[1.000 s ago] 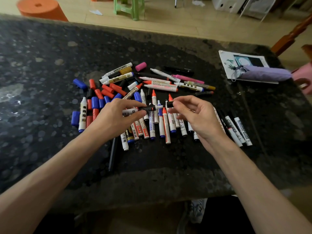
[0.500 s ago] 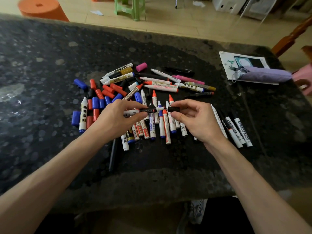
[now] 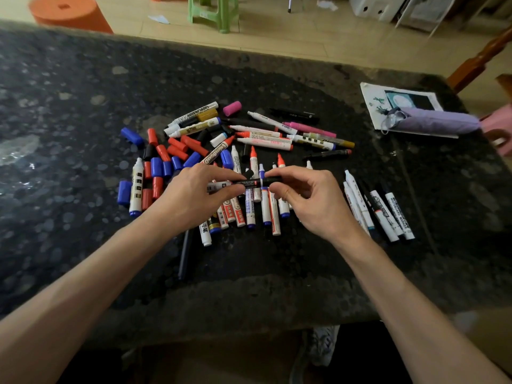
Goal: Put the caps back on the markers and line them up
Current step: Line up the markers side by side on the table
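Marker [image 3: 243, 183] between left hand [image 3: 194, 198] and right hand [image 3: 313, 200]

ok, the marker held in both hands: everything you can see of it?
The marker has a white printed barrel and a black front section with a red band, plastic-looking. It lies level above the pile; the left hand grips the barrel, the right hand pinches the black cap at its tip. Seating unclear.

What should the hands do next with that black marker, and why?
Probably push the black cap fully onto the marker. The left hand grips the barrel, the right hand pinches the cap at its tip, and the two look lined up but perhaps not yet snapped tight.
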The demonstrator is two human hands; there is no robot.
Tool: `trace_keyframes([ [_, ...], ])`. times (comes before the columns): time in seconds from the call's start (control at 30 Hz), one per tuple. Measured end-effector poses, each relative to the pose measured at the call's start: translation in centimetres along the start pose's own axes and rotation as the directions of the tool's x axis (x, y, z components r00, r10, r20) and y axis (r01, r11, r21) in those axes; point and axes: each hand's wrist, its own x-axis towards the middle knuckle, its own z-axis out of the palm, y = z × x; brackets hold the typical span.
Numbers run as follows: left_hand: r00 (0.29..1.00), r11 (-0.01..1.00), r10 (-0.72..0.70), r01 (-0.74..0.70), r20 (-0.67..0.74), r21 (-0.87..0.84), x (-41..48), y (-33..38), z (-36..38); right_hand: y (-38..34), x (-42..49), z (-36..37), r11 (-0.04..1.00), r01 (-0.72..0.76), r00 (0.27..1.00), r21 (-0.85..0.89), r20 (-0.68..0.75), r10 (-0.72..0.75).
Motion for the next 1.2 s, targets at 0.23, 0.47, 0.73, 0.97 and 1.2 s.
trace_keyframes([
  [0.23,1.000,0.997,0.016,-0.014,-0.019,0.078,-0.2,-0.1,-0.2,-0.1,-0.8,1.4,0.998,0.002,0.998,0.067,-0.061,0.002],
  [0.47,1.000,0.992,-0.009,0.011,-0.023,0.123,-0.3,0.2,-0.1,-0.3,-1.2,2.3,0.999,0.012,0.995,0.038,-0.100,-0.008],
  [0.73,0.984,0.979,0.128,-0.105,0.127,-0.177,-0.2,0.8,1.3,-1.2,-1.1,1.8,0.819,-0.164,0.973,0.549,-0.047,0.226],
  [0.97,0.992,0.977,0.119,-0.109,0.048,-0.185,0.4,1.9,2.7,2.0,-0.7,-4.8,0.840,-0.205,0.877,0.503,-0.287,0.386],
  [1.2,0.992,0.973,0.123,-0.113,0.037,-0.201,0.2,2.9,3.5,8.6,-2.4,-11.3,0.756,-0.567,0.778,-0.325,-0.512,0.363],
])
